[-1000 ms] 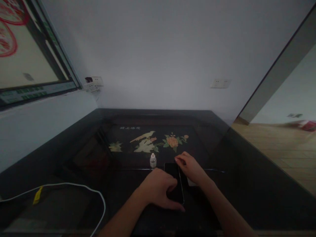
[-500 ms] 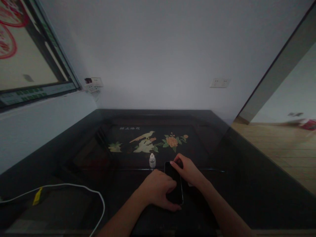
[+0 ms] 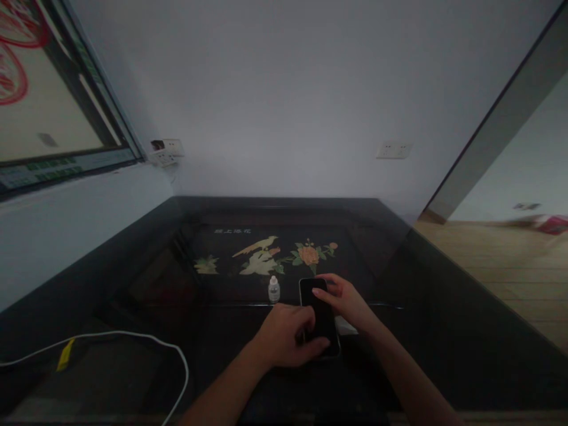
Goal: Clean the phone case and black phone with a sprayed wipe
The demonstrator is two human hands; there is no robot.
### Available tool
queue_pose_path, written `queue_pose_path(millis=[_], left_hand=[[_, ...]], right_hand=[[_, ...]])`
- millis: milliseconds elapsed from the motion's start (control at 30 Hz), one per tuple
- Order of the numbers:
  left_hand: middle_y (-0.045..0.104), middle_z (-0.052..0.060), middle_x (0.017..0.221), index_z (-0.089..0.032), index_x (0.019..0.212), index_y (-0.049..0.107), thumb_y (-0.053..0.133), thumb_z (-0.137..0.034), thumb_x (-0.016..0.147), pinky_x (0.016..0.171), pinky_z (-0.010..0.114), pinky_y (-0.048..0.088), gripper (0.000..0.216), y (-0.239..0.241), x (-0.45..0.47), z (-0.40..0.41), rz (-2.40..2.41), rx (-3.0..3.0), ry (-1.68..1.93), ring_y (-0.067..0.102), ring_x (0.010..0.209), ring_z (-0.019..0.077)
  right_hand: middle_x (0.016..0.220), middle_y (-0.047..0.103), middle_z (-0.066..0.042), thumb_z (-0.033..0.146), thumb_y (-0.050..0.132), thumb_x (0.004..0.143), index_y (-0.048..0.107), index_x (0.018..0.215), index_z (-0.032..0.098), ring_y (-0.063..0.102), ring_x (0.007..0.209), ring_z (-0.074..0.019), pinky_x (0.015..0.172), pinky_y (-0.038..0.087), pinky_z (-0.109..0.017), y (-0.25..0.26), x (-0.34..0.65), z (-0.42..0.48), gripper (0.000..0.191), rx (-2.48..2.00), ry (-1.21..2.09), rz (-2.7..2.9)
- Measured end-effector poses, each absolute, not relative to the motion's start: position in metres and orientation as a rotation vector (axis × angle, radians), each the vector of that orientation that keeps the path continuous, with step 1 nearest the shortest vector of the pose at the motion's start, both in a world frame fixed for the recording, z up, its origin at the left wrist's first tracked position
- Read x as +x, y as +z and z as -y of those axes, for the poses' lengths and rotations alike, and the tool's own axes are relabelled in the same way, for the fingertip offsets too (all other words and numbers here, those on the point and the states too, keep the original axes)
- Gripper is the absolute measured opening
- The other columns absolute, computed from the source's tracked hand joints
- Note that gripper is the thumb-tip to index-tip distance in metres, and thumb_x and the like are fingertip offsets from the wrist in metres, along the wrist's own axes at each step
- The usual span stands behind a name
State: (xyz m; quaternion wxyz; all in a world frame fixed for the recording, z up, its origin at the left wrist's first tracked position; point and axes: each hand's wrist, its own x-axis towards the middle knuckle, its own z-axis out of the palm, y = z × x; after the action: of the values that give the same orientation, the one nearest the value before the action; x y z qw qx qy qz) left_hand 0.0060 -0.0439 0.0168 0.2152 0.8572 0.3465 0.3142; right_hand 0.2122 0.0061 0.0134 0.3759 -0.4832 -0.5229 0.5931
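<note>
A dark smartphone with a pale rim is between my two hands, low over the black table. My left hand grips its left edge, with the thumb across the lower screen. At the upper right edge, my right hand holds the phone with its thumb on the glass and its other fingers mostly hidden behind. Just beyond my left hand stands a small clear bottle with a white cap. Something white and flat shows partly under my right wrist; I cannot make out what it is.
The glossy black table carries an inlaid bird and flower picture. A white cable with a yellow tag curves across the left side. Wall sockets sit above the far edge, and a window is at upper left.
The phone has shifted slightly up and to the right, with both hands on it. My left thumb now lies on the screen, and more of the white thing by my right wrist shows.
</note>
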Motion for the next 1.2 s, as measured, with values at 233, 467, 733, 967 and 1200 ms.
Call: queue_pose_path(millis=[233, 467, 733, 967, 1200], left_hand=[[0.058, -0.003, 0.074, -0.023, 0.120, 0.047, 0.041, -0.046, 0.104, 0.065, 0.028, 0.044, 0.028, 0.022, 0.011, 0.039, -1.259, 1.775, 1.073, 0.059, 0.066, 0.0161], [0.066, 0.000, 0.085, -0.027, 0.129, 0.053, 0.033, -0.054, 0.105, 0.057, 0.028, 0.046, 0.042, 0.026, 0.011, 0.043, -1.058, 1.566, 0.948, 0.059, 0.061, 0.0153], [0.068, 0.001, 0.094, -0.023, 0.119, 0.059, 0.033, -0.047, 0.106, 0.074, 0.028, 0.049, 0.037, 0.020, 0.013, 0.038, -1.086, 1.627, 1.000, 0.063, 0.082, 0.0163], [0.070, 0.002, 0.098, -0.026, 0.123, 0.054, 0.049, -0.051, 0.100, 0.079, 0.031, 0.048, 0.034, 0.015, 0.025, 0.035, -1.352, 1.755, 0.903, 0.067, 0.089, 0.0193], [0.069, 0.008, 0.103, -0.024, 0.116, 0.050, 0.083, -0.049, 0.069, 0.078, 0.034, 0.049, 0.062, 0.016, 0.041, 0.033, -1.572, 1.858, 0.818, 0.070, 0.094, 0.0277]], right_hand=[[0.099, 0.079, -0.005, 0.052, 0.083, 0.076, 0.064, 0.115, 0.022, 0.076, 0.079, -0.0231, 0.060, 0.058, -0.029, 0.030, 0.213, 0.022, 0.052, -1.239, 1.604, 1.278], [0.100, 0.078, -0.006, 0.054, 0.083, 0.076, 0.070, 0.105, 0.022, 0.074, 0.086, -0.0243, 0.072, 0.059, -0.033, 0.034, 0.203, 0.037, 0.045, -1.213, 1.494, 1.316], [0.092, 0.077, -0.006, 0.057, 0.076, 0.084, 0.071, 0.108, 0.020, 0.072, 0.082, -0.0235, 0.070, 0.059, -0.035, 0.022, 0.205, 0.039, 0.045, -1.221, 1.726, 1.185], [0.098, 0.076, -0.008, 0.062, 0.052, 0.098, 0.064, 0.117, 0.021, 0.074, 0.075, -0.0209, 0.067, 0.059, -0.034, 0.017, 0.207, 0.027, 0.046, -1.091, 1.941, 0.940], [0.096, 0.076, -0.006, 0.067, 0.044, 0.099, 0.062, 0.121, 0.023, 0.072, 0.070, -0.0181, 0.067, 0.058, -0.032, 0.010, 0.207, 0.018, 0.052, -1.099, 1.984, 0.945]])
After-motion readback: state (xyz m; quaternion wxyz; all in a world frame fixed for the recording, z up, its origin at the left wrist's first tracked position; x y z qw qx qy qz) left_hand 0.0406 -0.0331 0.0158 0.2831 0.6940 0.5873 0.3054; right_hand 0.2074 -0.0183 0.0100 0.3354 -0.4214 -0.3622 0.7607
